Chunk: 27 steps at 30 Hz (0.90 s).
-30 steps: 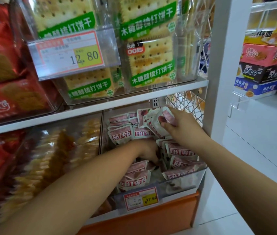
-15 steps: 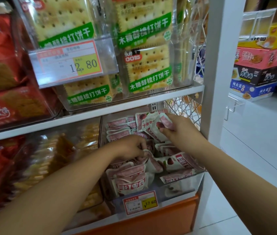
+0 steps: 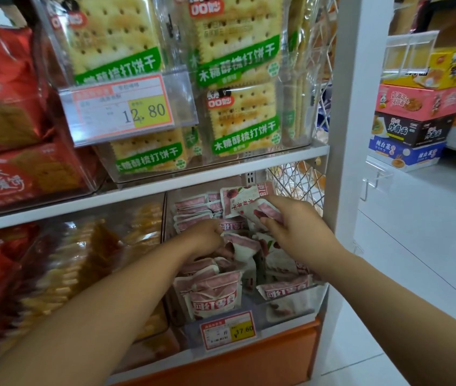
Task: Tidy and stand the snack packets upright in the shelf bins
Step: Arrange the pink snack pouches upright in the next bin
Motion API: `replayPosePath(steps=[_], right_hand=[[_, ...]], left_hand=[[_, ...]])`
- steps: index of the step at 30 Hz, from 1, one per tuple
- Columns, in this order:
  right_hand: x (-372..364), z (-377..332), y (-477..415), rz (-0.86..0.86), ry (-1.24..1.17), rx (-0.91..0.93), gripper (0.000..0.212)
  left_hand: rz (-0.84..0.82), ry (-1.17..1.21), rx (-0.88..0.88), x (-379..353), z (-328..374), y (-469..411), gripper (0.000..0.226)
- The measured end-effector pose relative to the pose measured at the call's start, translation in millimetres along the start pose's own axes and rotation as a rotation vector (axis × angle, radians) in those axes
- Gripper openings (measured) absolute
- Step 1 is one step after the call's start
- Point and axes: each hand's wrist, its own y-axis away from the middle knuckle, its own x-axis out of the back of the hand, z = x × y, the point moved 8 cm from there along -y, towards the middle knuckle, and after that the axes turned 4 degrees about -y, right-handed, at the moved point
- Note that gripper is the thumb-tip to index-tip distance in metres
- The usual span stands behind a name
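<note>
Sorting step, mid-way: R hand point(image 3: 296, 229) pinches a few pink snack pkts point(image 3: 245, 200) over the clear bin point(image 3: 291, 307), and L hand point(image 3: 207, 238) curls round a floppy pkt point(image 3: 242, 242) inside it. Next, I think: L clears a gap, R stands them up straight.
</note>
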Motion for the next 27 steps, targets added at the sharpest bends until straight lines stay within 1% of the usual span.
replayPosePath(steps=[2,5,7,10,11,12,14,15,17,20,21,23,27], right_hand=[[1,1,-2,-0.004,0.009,-0.003,0.015],[1,1,-3,-0.022,0.01,0.004,0.01],[0,1,-4,-0.028,0.002,0.002,0.014],[2,1,-4,-0.014,-0.027,0.004,0.02],[2,2,-4,-0.006,-0.036,-0.002,0.022],[2,3,-4,-0.001,-0.043,-0.014,0.023],[2,4,-4,0.002,-0.052,-0.02,0.019],[1,4,-4,0.002,-0.054,-0.017,0.013],[0,4,-4,-0.003,-0.056,-0.018,0.008],[-1,2,-3,-0.02,-0.069,-0.01,0.012],[-1,1,-3,-0.024,-0.072,-0.007,0.012],[-1,1,-1,-0.032,-0.066,-0.01,0.015],[-2,3,0,-0.071,-0.071,-0.01,0.026]], left_hand=[[0.008,0.059,0.01,0,-2,5,0.014],[0.026,0.254,0.033,5,-3,17,0.015],[-0.009,0.288,0.008,7,0,28,0.012],[-0.174,0.232,-0.036,-7,7,41,0.012],[-0.216,0.22,-0.029,-11,7,44,0.016],[-0.223,0.199,-0.018,-13,8,46,0.021],[-0.145,0.054,-0.033,-10,11,42,0.025],[-0.102,-0.049,-0.058,-8,15,40,0.021],[-0.101,-0.2,-0.067,-11,21,37,0.014],[-0.191,-0.311,-0.008,-16,21,32,0.048],[-0.201,-0.329,-0.011,-14,23,32,0.054],[-0.196,-0.322,-0.02,-8,26,34,0.055],[-0.15,-0.183,-0.005,12,16,40,0.052]])
